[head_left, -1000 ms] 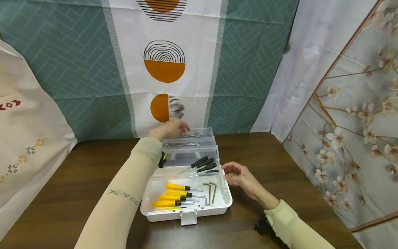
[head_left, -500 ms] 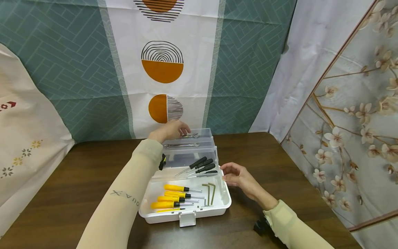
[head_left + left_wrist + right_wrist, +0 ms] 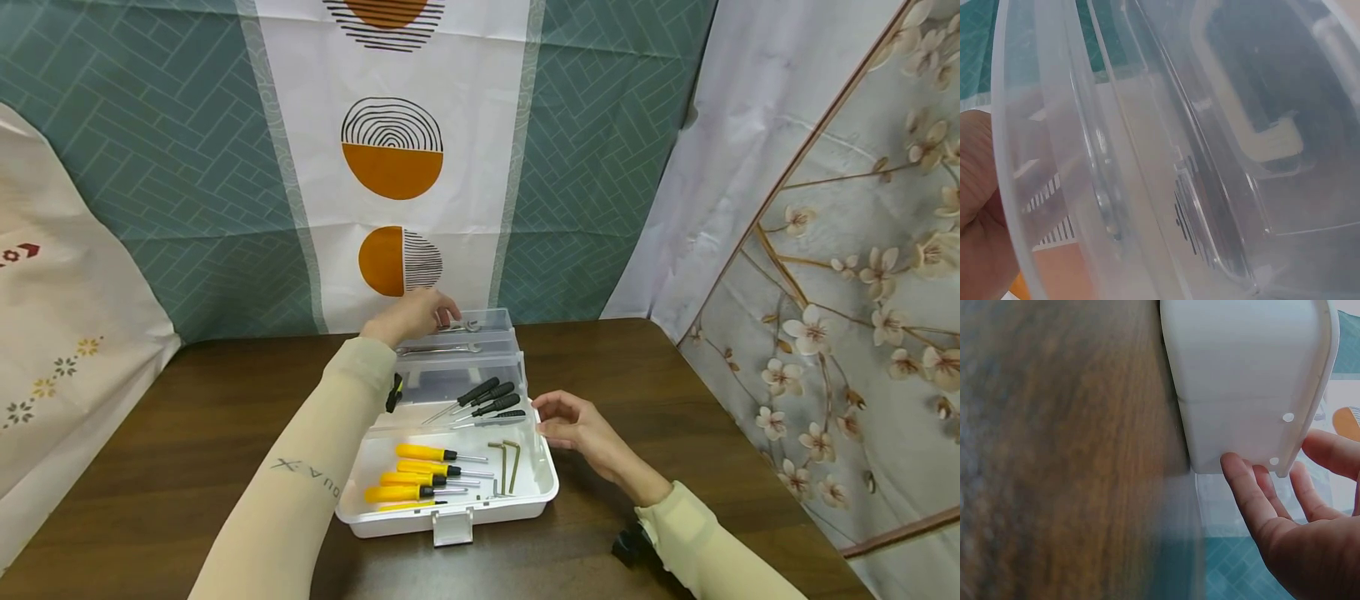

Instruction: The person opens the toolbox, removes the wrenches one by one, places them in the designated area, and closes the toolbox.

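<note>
A white toolbox [image 3: 442, 522] stands with clear tiered trays [image 3: 423, 383] raised at its back. My left hand [image 3: 412, 317] reaches over the top tray, fingertips bent down around the left part of a small wrench [image 3: 465, 326]. In the left wrist view, that hand [image 3: 982, 212] shows partly through the cloudy plastic. A longer wrench [image 3: 438, 349] lies one tier lower. Black-handled screwdrivers [image 3: 495, 405] lie in the lowest clear tray. My right hand [image 3: 577, 429] touches the box's right side; in the right wrist view its loosely extended fingers [image 3: 1247, 487] rest at the white wall's back corner.
Several yellow-handled screwdrivers [image 3: 412, 479] and brass-coloured hex keys [image 3: 513, 467] lie in the box's base. A white latch [image 3: 453, 528] hangs down at the front. The brown table [image 3: 607, 367] backs onto a patterned cloth [image 3: 585, 208], with a floral one [image 3: 840, 375] along the right.
The view has shifted slightly, moving the scene a little left. My left hand stays at the top tray's wrench, and my right hand stays against the toolbox.
</note>
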The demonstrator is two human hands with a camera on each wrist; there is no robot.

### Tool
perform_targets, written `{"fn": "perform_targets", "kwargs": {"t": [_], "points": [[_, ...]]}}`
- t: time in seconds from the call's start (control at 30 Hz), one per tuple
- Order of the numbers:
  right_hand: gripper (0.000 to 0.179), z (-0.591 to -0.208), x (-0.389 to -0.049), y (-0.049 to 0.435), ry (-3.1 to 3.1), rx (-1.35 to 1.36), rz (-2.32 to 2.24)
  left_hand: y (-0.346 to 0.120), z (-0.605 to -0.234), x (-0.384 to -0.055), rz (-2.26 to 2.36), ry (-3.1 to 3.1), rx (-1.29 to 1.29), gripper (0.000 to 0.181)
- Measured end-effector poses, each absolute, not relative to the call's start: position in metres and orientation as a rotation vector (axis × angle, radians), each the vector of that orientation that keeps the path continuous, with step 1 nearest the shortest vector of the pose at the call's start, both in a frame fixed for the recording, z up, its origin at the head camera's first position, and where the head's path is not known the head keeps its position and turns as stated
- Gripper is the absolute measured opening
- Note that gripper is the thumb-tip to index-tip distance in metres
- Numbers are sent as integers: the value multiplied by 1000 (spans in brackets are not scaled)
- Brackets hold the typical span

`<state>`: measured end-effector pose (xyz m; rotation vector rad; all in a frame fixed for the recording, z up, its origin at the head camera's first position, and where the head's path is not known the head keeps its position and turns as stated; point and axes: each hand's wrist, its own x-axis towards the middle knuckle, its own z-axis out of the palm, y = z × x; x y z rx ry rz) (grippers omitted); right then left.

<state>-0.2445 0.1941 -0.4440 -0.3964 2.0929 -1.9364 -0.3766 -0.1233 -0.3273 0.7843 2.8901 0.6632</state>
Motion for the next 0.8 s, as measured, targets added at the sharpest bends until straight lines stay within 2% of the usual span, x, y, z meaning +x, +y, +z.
{"fn": "perform_targets", "kwargs": {"t": [0.43, 0.8], "points": [[47, -444, -245, 195, 2080, -437, -1942, -116, -328, -371, 619, 2913, 704, 56], [48, -444, -245, 195, 2071, -444, -1948, -118, -329, -369, 636, 2912, 769, 55]]}}
